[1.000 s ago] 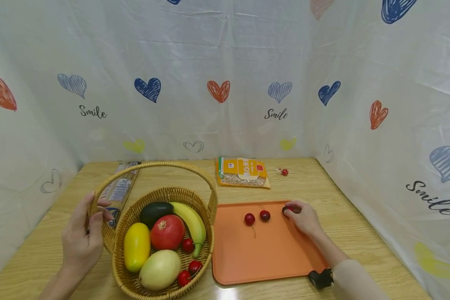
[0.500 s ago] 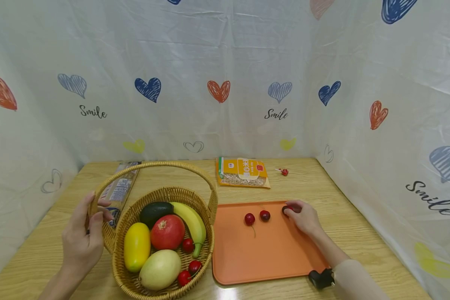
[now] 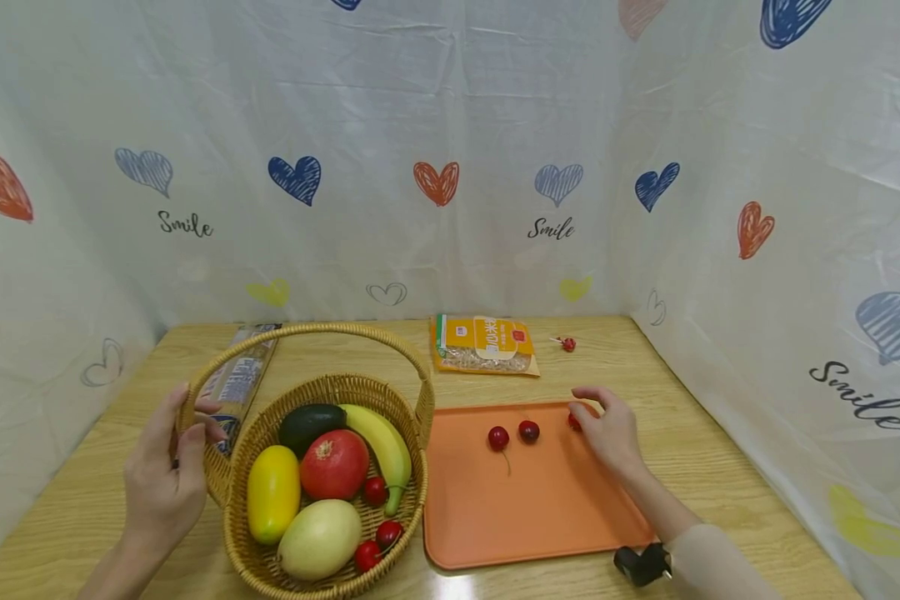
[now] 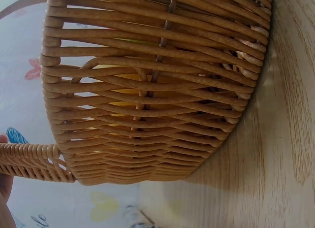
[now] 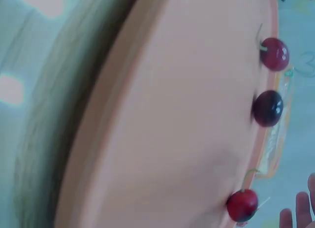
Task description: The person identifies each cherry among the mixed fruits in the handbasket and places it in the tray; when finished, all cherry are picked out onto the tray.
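At the left, my left hand holds the handle of a wicker basket, thumb and fingers about it. Inside lie a pomegranate, a banana, a dark green avocado-like fruit, a yellow oblong fruit, a pale yellow-green mango-like fruit and several cherries. My right hand hovers over the far right corner of an orange tray. Its fingers are spread, apart from a cherry on the tray. Two more cherries, one dark and one with a stem, lie to its left.
Behind the tray lies an orange food packet, with a small red wrapped lollipop to its right. A long clear packet lies behind the basket handle. A printed curtain encloses the table's back and sides.
My right hand has let go of the cherry at the tray's far right corner; thumb and fingers have parted and lifted slightly. The left hand and basket stay where they were.
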`<state>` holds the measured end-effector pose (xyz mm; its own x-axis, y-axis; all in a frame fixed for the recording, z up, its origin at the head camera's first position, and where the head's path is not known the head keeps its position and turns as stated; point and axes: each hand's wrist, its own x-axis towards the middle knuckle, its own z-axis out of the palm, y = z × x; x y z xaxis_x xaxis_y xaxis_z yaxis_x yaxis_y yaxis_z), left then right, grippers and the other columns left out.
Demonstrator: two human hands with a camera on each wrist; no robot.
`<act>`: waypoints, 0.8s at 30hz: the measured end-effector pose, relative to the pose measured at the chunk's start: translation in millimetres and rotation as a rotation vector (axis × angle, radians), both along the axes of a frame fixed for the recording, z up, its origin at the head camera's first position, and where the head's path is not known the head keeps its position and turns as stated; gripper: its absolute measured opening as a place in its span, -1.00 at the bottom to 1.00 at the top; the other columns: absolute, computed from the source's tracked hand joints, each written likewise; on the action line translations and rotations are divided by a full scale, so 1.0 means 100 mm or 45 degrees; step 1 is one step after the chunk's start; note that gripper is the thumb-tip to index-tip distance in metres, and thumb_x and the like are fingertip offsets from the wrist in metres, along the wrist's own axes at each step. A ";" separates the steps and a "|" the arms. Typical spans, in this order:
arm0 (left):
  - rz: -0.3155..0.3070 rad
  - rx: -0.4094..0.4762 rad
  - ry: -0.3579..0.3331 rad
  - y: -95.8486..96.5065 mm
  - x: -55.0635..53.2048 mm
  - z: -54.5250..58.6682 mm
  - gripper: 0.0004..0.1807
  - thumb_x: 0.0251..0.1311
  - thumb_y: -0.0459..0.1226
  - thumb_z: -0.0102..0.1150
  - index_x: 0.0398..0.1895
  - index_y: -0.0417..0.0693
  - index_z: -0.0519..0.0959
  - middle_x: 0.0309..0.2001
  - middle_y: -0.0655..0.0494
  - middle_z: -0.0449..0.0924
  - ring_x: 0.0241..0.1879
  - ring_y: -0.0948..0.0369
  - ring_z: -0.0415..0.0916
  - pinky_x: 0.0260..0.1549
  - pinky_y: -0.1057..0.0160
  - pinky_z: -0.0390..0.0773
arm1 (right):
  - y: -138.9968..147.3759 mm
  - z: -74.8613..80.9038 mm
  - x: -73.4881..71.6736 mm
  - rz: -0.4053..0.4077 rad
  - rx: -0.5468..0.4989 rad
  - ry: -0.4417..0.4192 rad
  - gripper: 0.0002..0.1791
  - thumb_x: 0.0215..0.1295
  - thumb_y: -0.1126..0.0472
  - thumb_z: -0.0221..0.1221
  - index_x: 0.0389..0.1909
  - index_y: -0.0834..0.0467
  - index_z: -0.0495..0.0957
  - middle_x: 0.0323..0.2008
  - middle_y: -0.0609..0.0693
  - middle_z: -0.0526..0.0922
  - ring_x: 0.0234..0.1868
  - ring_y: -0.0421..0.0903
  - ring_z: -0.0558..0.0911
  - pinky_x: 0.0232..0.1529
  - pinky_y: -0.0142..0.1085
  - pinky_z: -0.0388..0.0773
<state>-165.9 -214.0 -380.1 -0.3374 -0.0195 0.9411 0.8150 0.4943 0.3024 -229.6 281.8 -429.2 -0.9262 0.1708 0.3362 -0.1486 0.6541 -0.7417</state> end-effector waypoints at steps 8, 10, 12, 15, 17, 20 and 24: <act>-0.018 0.012 0.022 0.01 -0.01 0.02 -0.62 0.42 -0.37 -0.13 0.17 -0.49 0.26 -0.16 0.05 0.58 -0.33 0.49 0.44 -0.38 0.69 0.35 | -0.14 0.11 0.04 0.094 -0.116 -0.004 -0.75 0.23 0.32 0.23 -0.08 0.31 0.55 -0.10 0.20 0.61 0.08 0.08 0.53 0.14 -0.10 0.44; -0.020 0.015 0.031 0.01 -0.01 0.02 -0.63 0.42 -0.37 -0.12 0.16 -0.50 0.27 -0.17 0.03 0.58 -0.33 0.49 0.45 -0.39 0.69 0.36 | -0.17 0.14 0.05 0.121 -0.165 -0.007 -0.73 0.24 0.34 0.22 -0.05 0.32 0.53 -0.08 0.21 0.59 0.03 0.07 0.56 0.03 -0.26 0.52; -0.012 0.014 0.034 0.00 -0.01 0.02 -0.63 0.42 -0.36 -0.12 0.16 -0.50 0.27 -0.18 0.01 0.58 -0.33 0.49 0.45 -0.40 0.69 0.35 | -0.19 0.17 0.04 0.149 -0.213 0.004 -0.72 0.25 0.36 0.21 -0.03 0.34 0.51 -0.08 0.22 0.58 -0.01 0.05 0.58 -0.06 -0.42 0.54; -0.005 0.011 0.027 0.01 -0.01 0.02 -0.62 0.42 -0.36 -0.12 0.17 -0.50 0.26 -0.17 0.02 0.58 -0.33 0.50 0.44 -0.40 0.69 0.35 | -0.23 0.22 0.06 0.198 -0.264 0.018 -0.71 0.25 0.37 0.20 -0.01 0.35 0.49 -0.08 0.21 0.59 -0.05 -0.02 0.58 -0.13 -0.57 0.51; 0.000 0.008 0.021 0.00 -0.01 0.01 -0.61 0.42 -0.35 -0.13 0.18 -0.49 0.25 -0.17 0.03 0.58 -0.33 0.50 0.44 -0.40 0.70 0.34 | -0.28 0.26 0.08 0.238 -0.288 0.011 -0.70 0.25 0.37 0.20 -0.01 0.34 0.50 -0.08 0.21 0.60 -0.08 -0.09 0.59 -0.13 -0.57 0.50; -0.002 0.010 0.021 0.00 -0.01 0.01 -0.61 0.42 -0.35 -0.13 0.18 -0.48 0.26 -0.17 0.04 0.58 -0.33 0.50 0.44 -0.41 0.70 0.34 | -0.40 0.32 0.14 0.320 -0.351 -0.037 -0.70 0.24 0.35 0.21 -0.01 0.31 0.50 -0.09 0.20 0.60 -0.12 -0.17 0.59 -0.10 -0.50 0.53; -0.009 0.014 0.024 0.00 -0.02 0.01 -0.62 0.42 -0.36 -0.12 0.18 -0.48 0.26 -0.17 0.04 0.58 -0.33 0.50 0.44 -0.42 0.69 0.33 | -0.62 0.39 0.25 0.446 -0.425 -0.115 -0.70 0.23 0.30 0.24 -0.03 0.29 0.51 -0.12 0.19 0.59 -0.11 -0.11 0.58 -0.08 -0.40 0.55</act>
<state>-167.4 -213.5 -378.8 -0.3199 -0.0275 0.9471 0.8240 0.4853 0.2924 -204.3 219.4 -390.5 -0.9701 -0.0713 0.2318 -0.2425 0.3005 -0.9225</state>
